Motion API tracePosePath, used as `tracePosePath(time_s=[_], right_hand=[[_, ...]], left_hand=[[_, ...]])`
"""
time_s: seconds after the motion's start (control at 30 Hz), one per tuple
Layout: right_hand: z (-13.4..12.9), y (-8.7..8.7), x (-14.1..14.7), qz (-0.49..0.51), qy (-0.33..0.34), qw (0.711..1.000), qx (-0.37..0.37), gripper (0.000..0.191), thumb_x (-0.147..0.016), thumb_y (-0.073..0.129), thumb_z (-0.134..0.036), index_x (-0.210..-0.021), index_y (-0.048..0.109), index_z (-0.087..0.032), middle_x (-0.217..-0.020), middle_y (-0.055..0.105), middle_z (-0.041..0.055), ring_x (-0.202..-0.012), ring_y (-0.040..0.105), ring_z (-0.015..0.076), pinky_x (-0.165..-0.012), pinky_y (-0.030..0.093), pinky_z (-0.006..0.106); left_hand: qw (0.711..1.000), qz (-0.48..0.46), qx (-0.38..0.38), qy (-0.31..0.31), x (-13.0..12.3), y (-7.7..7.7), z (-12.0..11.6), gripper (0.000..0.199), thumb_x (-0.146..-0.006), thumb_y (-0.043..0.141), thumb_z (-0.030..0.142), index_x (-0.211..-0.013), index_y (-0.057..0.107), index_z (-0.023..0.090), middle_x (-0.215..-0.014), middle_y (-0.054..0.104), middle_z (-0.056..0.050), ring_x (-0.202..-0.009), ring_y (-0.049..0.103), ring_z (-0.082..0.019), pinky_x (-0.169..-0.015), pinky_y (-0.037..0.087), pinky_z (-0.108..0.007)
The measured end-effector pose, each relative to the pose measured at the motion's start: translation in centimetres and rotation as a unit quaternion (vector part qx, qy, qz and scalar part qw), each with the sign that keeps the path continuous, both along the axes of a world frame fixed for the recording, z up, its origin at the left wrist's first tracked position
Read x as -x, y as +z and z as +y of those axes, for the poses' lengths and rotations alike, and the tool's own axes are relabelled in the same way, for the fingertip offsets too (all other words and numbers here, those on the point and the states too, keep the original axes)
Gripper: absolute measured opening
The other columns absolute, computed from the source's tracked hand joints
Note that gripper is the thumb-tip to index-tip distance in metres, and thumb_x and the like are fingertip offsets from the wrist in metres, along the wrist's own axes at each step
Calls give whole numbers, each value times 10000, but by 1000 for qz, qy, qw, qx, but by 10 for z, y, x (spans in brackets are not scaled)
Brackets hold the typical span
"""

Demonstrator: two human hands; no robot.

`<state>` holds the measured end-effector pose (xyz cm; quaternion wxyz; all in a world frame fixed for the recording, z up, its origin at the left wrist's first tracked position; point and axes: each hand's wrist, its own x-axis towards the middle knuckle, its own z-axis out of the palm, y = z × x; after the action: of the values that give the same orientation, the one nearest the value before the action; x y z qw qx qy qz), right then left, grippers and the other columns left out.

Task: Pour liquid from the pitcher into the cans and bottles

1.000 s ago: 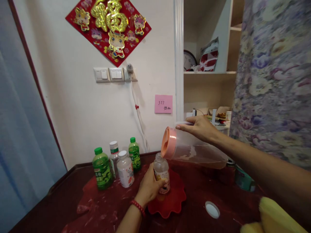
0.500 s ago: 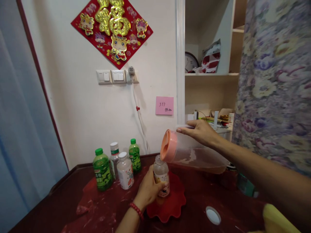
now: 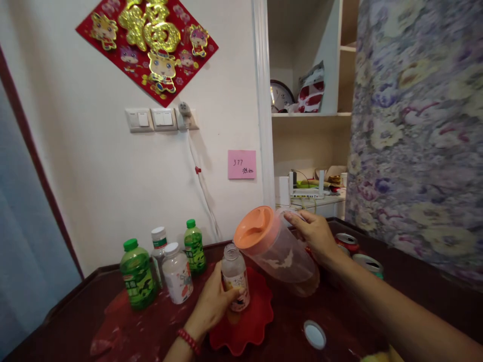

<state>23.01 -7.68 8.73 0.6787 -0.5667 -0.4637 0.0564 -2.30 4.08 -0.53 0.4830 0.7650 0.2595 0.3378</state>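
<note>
My left hand (image 3: 216, 297), with a red bead bracelet at the wrist, is closed round a small clear bottle (image 3: 236, 279) with a printed label and no cap. The bottle stands upright on a red scalloped dish (image 3: 254, 327). My right hand (image 3: 312, 232) grips the handle of a translucent pitcher (image 3: 284, 259) with an orange lid (image 3: 256, 229). The pitcher is tilted left, its lid edge close to the bottle's mouth. Some liquid shows low in the pitcher. A white round cap (image 3: 314, 334) lies on the table to the right of the dish.
Two green bottles (image 3: 138, 276) and two white-capped bottles (image 3: 178, 276) stand at the left of the dark red table (image 3: 151, 337). Several cans (image 3: 368, 262) are behind my right forearm. A wall with a cord (image 3: 199, 176) rises behind the table.
The pitcher has tipped back toward upright, its base lower and its lid facing more upward. My right hand has come down with it. The whole view has shifted to the right.
</note>
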Motion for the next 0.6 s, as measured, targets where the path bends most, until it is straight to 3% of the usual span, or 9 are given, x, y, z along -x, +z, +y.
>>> tracePosePath(time_s=[0.37, 0.6], right_hand=[[-10, -76, -26, 145, -20, 986, -84, 624, -791, 767, -698, -604, 431, -207, -546, 367, -58, -505, 334, 114, -466, 265, 232], [-16, -93, -30, 204, -17, 975, -88, 643, -768, 711, -769, -614, 384, -238, -534, 276, -77, -477, 287, 117, -468, 333, 257]], left_hand=[[999, 33, 1, 28, -2, 6, -1, 673, -669, 737, 306, -1283, 513, 146, -1317, 653, -168, -1230, 600, -343, -1124, 409, -470], [998, 33, -17, 44, -2, 4, 1, 672, -671, 754, 345, -1295, 569, 179, -1279, 695, -133, -1231, 613, -352, -1112, 442, -474]])
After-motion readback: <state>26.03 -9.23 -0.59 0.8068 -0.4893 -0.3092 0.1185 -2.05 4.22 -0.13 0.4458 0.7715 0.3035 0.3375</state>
